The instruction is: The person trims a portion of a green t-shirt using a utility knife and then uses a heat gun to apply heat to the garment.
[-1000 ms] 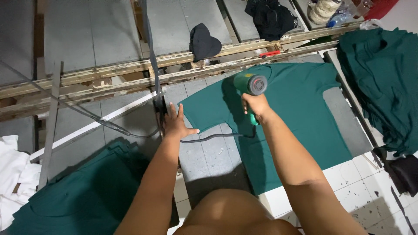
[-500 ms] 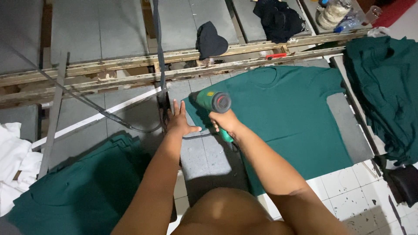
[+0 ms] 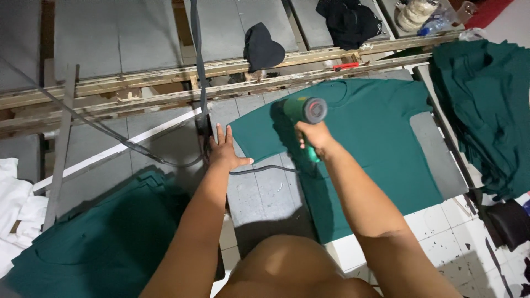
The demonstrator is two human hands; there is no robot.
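A green heat gun [image 3: 305,113] sits in the right hand [image 3: 313,136], its round nozzle end turned up toward the camera and its handle running down through the fist. It hangs over the left sleeve area of a dark green T-shirt [image 3: 364,132] spread flat on a grey board [image 3: 265,190], which lies under both hands. A black cable [image 3: 262,169] trails from below the right hand across the board toward the left hand [image 3: 225,152].

Beyond the hands, two rough wooden rails [image 3: 165,83] cross the scene, with a dark cap [image 3: 263,48] resting on them and a bundle of black cloth [image 3: 349,22] further off. A small red tool [image 3: 346,65] lies on the rail just past the shirt's collar. To the right of the right hand a heap of green garments [image 3: 486,110] is piled; below and left of the left hand lies another green stack [image 3: 105,237], with white cloth [image 3: 14,209] at the frame's edge, cut off. A dark strap [image 3: 197,60] drops from above to the board's edge beside the left hand.

The gun's underside and its distance from the fabric cannot be made out, and the shirt's lower hem is hidden by the right forearm.

The right hand is closed tightly round the gun's handle. The left hand is open, fingers spread, palm pressed flat on the board at its left edge, just beside the shirt sleeve.
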